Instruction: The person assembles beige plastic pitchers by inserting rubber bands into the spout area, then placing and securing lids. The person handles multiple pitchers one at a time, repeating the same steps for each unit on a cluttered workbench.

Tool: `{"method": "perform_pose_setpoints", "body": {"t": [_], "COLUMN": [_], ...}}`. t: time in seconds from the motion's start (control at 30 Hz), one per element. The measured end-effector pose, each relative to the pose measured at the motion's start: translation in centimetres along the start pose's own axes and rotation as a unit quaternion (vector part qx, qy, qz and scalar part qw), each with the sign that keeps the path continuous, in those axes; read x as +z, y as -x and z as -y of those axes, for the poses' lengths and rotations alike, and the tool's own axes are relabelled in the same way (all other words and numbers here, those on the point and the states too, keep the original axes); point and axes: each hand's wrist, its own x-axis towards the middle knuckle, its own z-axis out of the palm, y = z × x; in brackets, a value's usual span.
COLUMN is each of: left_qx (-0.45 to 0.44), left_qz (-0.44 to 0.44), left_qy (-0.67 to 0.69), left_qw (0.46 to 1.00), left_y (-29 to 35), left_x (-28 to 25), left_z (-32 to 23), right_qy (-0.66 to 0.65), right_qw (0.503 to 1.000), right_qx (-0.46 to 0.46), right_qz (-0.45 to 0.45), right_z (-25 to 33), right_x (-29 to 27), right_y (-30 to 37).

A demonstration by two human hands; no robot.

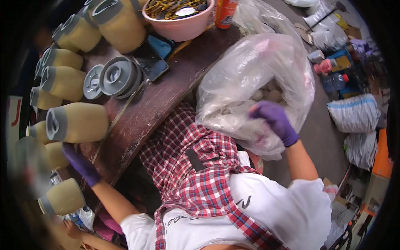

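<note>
My left hand, in a purple glove, is at the left end of the bench with its fingers stretched out. It lies close beside a beige jug with a grey rim and spout; whether it touches the jug I cannot tell. My right hand, also purple-gloved, is over the mouth of a large clear plastic bag. Motion smears its fingers, and anything in them cannot be made out. Inside the bag lie pale, roundish pieces. Grey round lids are stacked on the bench.
More beige jugs crowd the dark red bench. Toward its far end are a phone, a pink basin of small parts and an orange-red can. White sacks stand at right. Another person's arm shows lower left.
</note>
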Motion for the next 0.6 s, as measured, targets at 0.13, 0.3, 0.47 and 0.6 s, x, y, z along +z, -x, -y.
{"method": "perform_pose_setpoints", "body": {"t": [0.13, 0.3, 0.47, 0.6], "left_qx": [0.117, 0.057, -0.010, 0.042], "left_qz": [-0.221, 0.018, 0.049, -0.017], "left_qy": [-0.072, 0.056, 0.359, 0.289], "left_qw": [0.966, 0.997, 0.932, 0.956], "left_y": [6.4, 5.3, 9.9, 13.5], "left_x": [-1.9, 0.0, 1.8, 0.9], "left_z": [-0.2, -1.2, -0.5, 0.0], "right_qy": [0.371, 0.581, 0.473, 0.431], "right_qw": [0.904, 0.767, 0.863, 0.885], "right_qx": [0.018, 0.270, 0.153, -0.102], "right_qz": [-0.209, -0.047, -0.092, -0.147], "right_z": [-8.1, -20.1, -15.7, -0.6], "right_x": [-5.7, -10.3, -8.0, -1.9], "right_y": [-1.2, -0.1, -2.2, -1.7]}}
